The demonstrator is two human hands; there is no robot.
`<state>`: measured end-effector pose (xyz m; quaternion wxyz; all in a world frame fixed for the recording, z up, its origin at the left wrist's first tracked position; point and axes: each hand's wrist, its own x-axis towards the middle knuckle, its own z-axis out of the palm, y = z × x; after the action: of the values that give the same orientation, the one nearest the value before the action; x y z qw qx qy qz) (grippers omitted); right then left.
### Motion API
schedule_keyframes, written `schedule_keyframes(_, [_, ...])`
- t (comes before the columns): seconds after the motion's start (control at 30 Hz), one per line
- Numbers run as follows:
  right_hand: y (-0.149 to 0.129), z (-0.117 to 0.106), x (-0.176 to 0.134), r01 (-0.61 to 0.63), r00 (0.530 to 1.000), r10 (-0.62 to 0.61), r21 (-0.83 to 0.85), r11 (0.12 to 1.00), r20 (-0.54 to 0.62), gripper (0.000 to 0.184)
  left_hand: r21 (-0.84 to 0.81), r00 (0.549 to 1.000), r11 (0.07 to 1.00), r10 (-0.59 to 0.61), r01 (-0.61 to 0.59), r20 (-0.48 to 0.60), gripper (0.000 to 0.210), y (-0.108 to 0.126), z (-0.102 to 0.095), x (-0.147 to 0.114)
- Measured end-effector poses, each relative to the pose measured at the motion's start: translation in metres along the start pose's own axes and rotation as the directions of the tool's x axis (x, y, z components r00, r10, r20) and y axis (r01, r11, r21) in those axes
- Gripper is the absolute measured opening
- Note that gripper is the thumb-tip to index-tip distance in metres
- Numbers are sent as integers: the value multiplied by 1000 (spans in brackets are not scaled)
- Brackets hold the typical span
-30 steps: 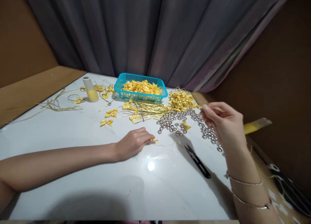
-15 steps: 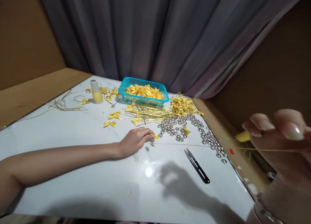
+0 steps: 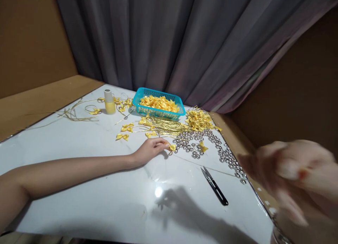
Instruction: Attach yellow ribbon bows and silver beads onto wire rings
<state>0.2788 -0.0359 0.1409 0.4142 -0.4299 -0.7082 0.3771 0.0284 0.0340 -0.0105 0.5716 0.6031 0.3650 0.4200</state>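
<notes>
1. Yellow ribbon, satiny to look at, forms the small bow at the left hand; thumb and fingertips pinch it just above the table, probably lightly, since its soft loops would crease under a full fist.
2. The left forearm lies low along the table, which likely steadies that pinch.
3. A thin cord runs nearly straight from beside the bow towards the right hand, suggesting light tension. The right hand, raised beyond the table's right edge, is too blurred to tell whether its fingers grip the cord.
4. Black snips lie between the hands, blades pointing away from the person, handles presumably within easy reach.
5. Silver beads are spread in a single layer, perhaps so each can be picked up separately; some sit just beside the bow.
6. Behind them, a blue basket keeps loose bows together, and gold cords lie bundled in front of it.
7. The pinched bow looks glossy, its lobe catching light; the fingers partly hide its knot.
</notes>
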Motion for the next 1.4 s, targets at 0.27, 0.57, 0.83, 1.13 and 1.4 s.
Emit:
schedule_keyframes(0.27, [28, 44, 46, -357, 923, 281, 315, 880, 262, 14, -236, 995, 967, -92, 98, 37, 28, 6, 0, -1])
schedule_keyframes(0.57, [73, 88, 44, -424, 894, 405, 74, 903, 192, 20, -143, 997, 987, -76, 78, 15, 27, 6, 0, -3])
schedule_keyframes(0.83, [78, 93, 36, -304, 935, 339, -266, 915, 99, 25, -47, 998, 997, -61, 62, 30, 25, 0, 0, 0])
schedule_keyframes(1.13, [81, 96, 35, -238, 948, 285, -277, 931, 141, 19, -7, 999, 999, -34, 34, 20, 20, 0, 2, -2])
schedule_keyframes(1.4, [79, 101, 33, -251, 952, 284, -244, 937, 111, 7, 4, 1000, 1000, -24, 24, 5, 22, -2, 2, 1])
